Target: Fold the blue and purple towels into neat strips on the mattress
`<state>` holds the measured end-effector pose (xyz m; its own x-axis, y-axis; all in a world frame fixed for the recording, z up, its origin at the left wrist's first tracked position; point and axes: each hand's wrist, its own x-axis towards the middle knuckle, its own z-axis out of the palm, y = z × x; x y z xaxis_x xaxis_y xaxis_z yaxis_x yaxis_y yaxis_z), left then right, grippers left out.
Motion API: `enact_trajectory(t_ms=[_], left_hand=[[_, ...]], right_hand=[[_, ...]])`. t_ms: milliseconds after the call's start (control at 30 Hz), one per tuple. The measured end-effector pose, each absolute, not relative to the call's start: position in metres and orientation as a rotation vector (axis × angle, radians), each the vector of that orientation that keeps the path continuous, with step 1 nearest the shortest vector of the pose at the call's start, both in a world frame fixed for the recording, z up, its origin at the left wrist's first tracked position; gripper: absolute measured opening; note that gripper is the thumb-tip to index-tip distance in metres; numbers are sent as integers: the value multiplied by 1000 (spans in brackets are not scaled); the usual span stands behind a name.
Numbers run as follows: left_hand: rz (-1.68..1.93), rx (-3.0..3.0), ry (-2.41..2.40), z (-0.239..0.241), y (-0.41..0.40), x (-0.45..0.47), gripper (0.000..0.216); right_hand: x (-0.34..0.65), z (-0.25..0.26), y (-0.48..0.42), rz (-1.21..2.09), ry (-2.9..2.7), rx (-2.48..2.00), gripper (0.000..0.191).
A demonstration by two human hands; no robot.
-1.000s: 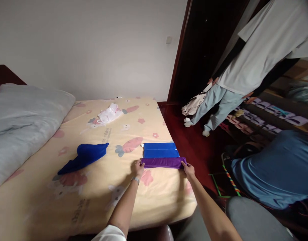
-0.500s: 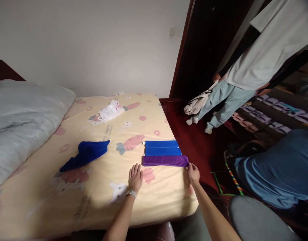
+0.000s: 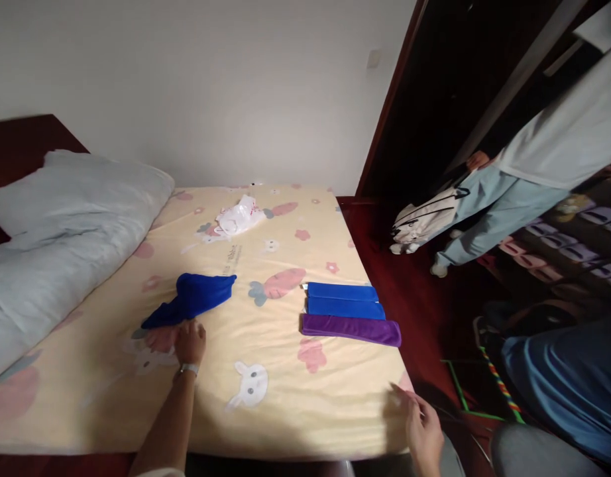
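A crumpled blue cloth (image 3: 199, 295) lies on the left half of the bed. My left hand (image 3: 190, 341) is at its near edge, with fingers curled down against the cloth and fingertips hidden. To the right, near the bed's side, two folded blue cloths (image 3: 342, 300) lie side by side, both in long narrow strips. Just in front of them rests a folded purple cloth (image 3: 352, 329), its right end close to the bed edge. Nearer to me, my right hand (image 3: 423, 424) hovers by the bed's front right corner, fingers apart and holding nothing.
A white plastic bag (image 3: 239, 216) sits toward the back of the patterned bed sheet (image 3: 280, 331). At the left is a grey quilt (image 3: 87, 225). Beyond the right side stands a person (image 3: 514, 192) holding a light bag (image 3: 427, 215); slippers (image 3: 558, 242) fill a rack behind.
My left hand has moved left from beside the purple cloth to the crumpled blue cloth. My right hand has let go of the purple cloth's end and drawn back toward me. The view has shifted left.
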<state>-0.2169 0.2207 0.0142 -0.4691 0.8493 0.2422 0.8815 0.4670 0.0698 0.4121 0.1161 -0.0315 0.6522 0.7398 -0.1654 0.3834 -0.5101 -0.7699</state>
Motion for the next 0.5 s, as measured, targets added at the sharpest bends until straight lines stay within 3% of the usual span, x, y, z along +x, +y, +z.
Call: enact_trajectory(t_ms=[200,367,500], left_hand=[[-17,-1906,-2553,24,282,-222,45],[-101,-1861,-2584,2,325,-172,50],[-200,-1782,-2684,-1,350,-151,41]], right_hand=[[404,-25,120,675,-892,-2148,51],[391,-24,118,693,-887,-2087,55],[392,-25,116,729,-910,-2072,52]])
